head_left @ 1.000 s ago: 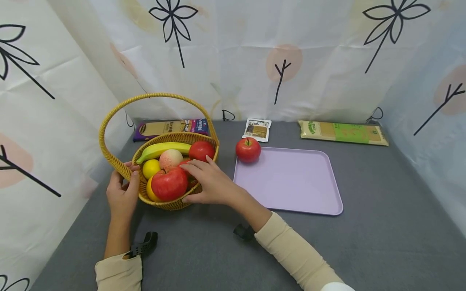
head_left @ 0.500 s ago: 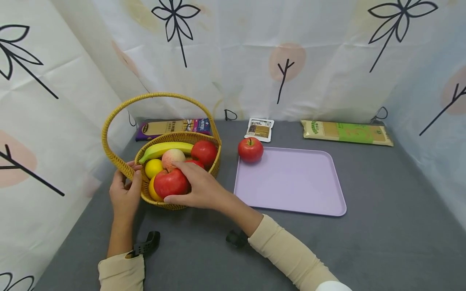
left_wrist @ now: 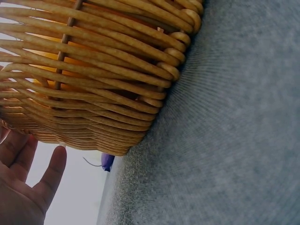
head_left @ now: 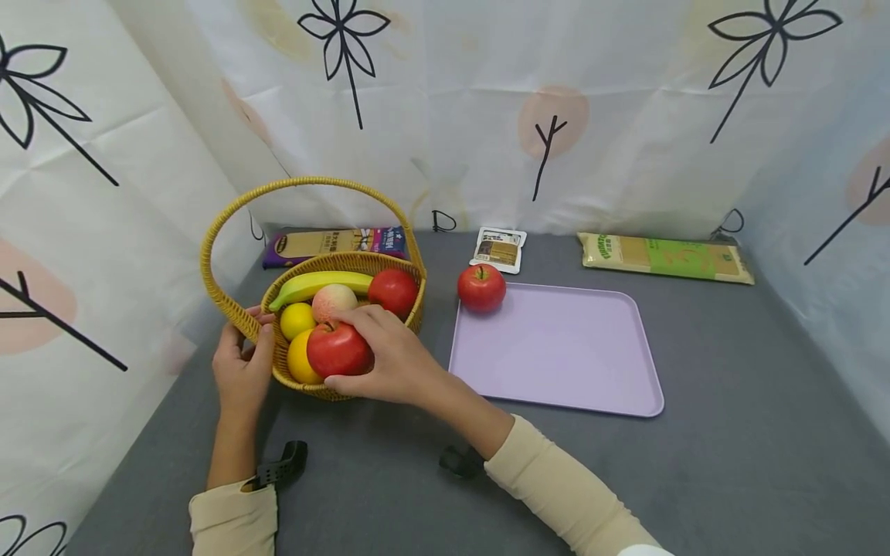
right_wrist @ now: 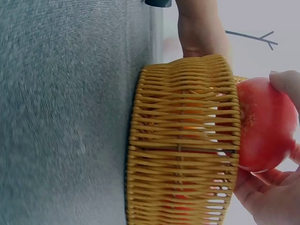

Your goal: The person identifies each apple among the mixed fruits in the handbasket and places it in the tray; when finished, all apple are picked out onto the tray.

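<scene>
My left hand holds the left side of a yellow wicker basket near the base of its handle. In the left wrist view its fingers lie against the weave. My right hand grips a large red apple at the basket's front, thumb at the near side and fingers over the far side; the right wrist view shows this apple at the rim. Also in the basket are a banana, a peach, a yellow lemon-like fruit, an orange fruit and a red fruit.
To the right lies a lilac tray, with another red apple at its back left corner. Behind them are a small white packet and a green-and-tan package. A purple package lies behind the basket. Patterned curtains border the grey table.
My right hand has moved left from the basket's right side and taken hold of the large red apple, which has since shifted slightly right. My left hand stays at the basket.
</scene>
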A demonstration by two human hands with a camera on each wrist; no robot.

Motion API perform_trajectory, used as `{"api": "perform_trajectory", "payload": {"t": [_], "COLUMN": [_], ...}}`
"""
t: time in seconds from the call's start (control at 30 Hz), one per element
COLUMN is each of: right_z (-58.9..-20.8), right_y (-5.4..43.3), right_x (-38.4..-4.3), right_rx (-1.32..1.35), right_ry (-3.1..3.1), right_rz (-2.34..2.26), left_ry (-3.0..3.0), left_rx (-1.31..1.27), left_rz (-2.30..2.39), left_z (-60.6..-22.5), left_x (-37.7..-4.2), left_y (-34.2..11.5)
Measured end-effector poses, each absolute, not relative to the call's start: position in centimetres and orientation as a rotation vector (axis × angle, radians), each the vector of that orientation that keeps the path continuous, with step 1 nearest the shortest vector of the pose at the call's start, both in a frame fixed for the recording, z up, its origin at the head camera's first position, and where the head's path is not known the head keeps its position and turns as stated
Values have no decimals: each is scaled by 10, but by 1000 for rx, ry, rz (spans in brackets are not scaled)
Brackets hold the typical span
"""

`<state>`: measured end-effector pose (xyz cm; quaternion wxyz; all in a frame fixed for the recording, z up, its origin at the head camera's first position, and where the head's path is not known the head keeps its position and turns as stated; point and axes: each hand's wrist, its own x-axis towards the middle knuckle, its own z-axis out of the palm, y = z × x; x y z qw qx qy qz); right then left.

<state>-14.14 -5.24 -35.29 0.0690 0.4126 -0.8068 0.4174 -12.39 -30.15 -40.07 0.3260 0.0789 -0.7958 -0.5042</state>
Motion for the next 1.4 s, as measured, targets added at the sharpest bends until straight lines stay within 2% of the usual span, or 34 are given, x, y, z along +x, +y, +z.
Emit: {"api": "perform_trajectory", "payload": {"t": [0.5,1.4], "right_z": [-345,-342], "right_y": [-31,3], "right_x": [-136,-152], "right_rx": [1297,1104], "right_ry": [-2386,-2450], "right_rz": [1275,1361], "left_ry": [-2074,-2060], "left_rx": [201,181], "left_rz": [-1341,-1364], "left_z": [-403,-403], "left_x": [-124,-123], "left_y": [-303,-302]}}
